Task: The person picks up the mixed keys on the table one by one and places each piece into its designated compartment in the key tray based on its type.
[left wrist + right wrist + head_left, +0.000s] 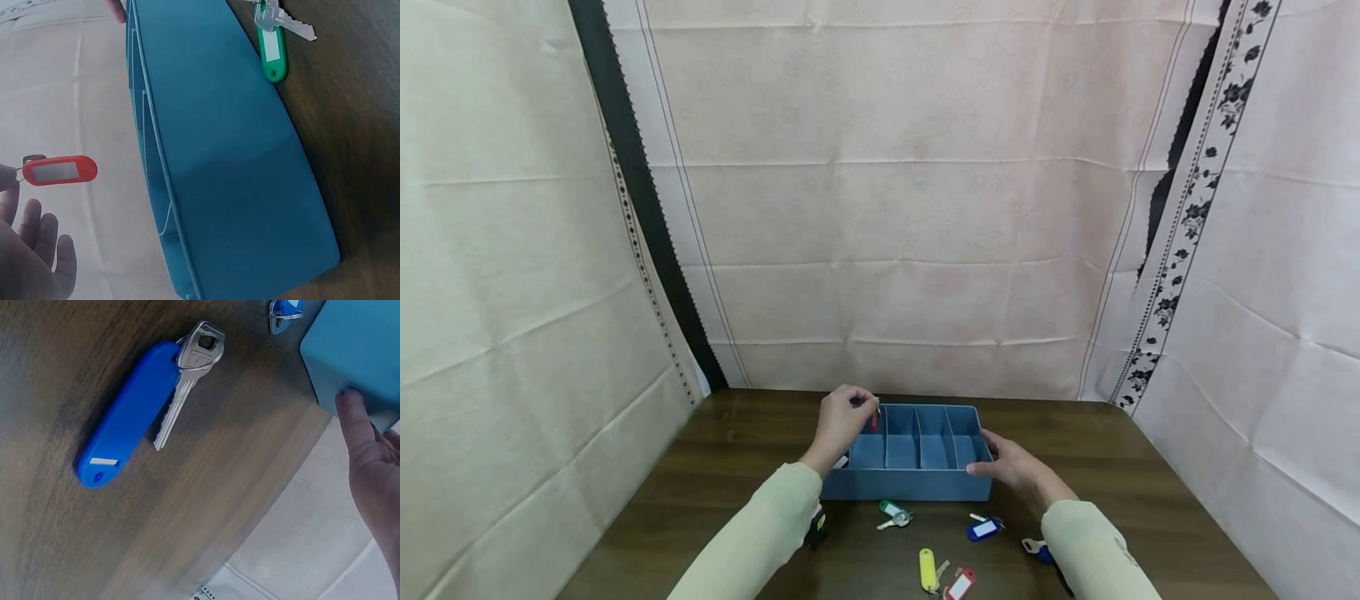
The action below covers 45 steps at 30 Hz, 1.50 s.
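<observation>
1. On the desk (722, 467): one blue tray (906, 486), two blue key tags (982, 530), one green key tag (891, 507), one yellow key tag (927, 570) and one red key tag (959, 585).
2. The left grip (842, 421) pinches one further red-tagged key (60, 170) by its ring; the tag juts beyond the fingertips, above the tray's left half.
3. The right grip (1018, 468), fingers extended, touches the tray's right end.

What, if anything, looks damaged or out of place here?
Nothing looks damaged or spilled. The green tag and yellow tag lie loose at different angles before the blue tray, untidy but seemingly intact. The left hand holds a red tag; the right hand touches the tray.
</observation>
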Available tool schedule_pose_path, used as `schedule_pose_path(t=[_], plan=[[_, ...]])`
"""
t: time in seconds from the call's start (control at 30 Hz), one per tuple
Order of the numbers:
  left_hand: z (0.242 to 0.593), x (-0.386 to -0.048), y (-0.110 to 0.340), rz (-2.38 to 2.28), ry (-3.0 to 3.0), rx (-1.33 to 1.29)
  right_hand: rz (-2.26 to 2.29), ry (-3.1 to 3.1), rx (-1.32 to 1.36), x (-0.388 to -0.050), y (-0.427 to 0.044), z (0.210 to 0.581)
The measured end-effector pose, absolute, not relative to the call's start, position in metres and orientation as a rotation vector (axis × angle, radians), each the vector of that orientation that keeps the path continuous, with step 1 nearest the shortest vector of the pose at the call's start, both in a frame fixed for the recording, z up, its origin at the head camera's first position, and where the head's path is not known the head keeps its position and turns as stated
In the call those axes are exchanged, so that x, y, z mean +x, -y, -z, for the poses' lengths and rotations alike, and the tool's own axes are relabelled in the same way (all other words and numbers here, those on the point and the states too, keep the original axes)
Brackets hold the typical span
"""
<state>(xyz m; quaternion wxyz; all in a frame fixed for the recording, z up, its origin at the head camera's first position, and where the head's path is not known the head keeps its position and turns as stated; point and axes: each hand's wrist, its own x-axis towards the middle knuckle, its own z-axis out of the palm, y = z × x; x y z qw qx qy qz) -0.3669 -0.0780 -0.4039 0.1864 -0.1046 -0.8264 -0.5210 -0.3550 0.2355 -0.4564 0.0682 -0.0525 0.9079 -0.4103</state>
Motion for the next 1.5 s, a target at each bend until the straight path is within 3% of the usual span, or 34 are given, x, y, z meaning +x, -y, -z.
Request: schedule_pose_path(t=[0.9, 1.5], plan=[[0.425, -0.399, 0.066, 1.444, 2.316, 0.003, 1.267, -2.716, -0.150, -0.351, -0.236, 0.455], [0.434, -0.405, 0.069, 1.395, 2.347, -0.039, 1.333, -2.682, -0.142, -0.349, -0.235, 0.453]])
